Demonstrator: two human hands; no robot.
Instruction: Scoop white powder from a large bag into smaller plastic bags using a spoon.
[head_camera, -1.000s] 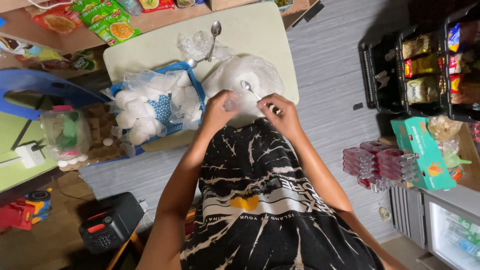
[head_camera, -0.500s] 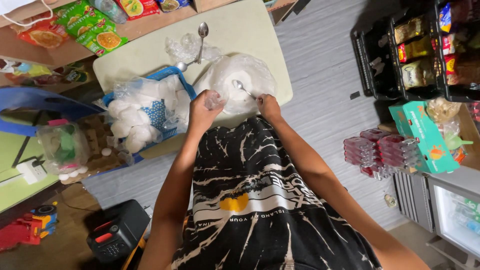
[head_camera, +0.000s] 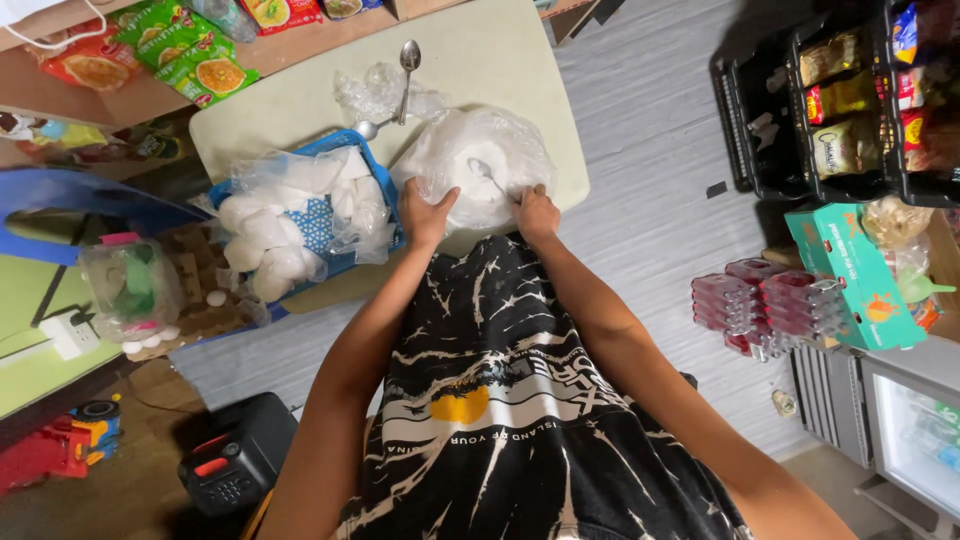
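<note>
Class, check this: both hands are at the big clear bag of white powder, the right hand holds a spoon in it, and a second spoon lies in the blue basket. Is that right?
Not quite. The head view shows the second spoon lying on the pale table, beyond the blue basket, not in it. The rest holds: left hand and right hand at the bag, spoon inside.

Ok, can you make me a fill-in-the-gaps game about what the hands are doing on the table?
1. The right hand holds a ____ over the big clear plastic bag.
2. The left hand grips the edge of the same ____.
3. The small white bags lie in a basket coloured ____.
4. A second spoon lies on the ____ table, away from both hands.

Missing words: spoon; bag; blue; cream
</note>
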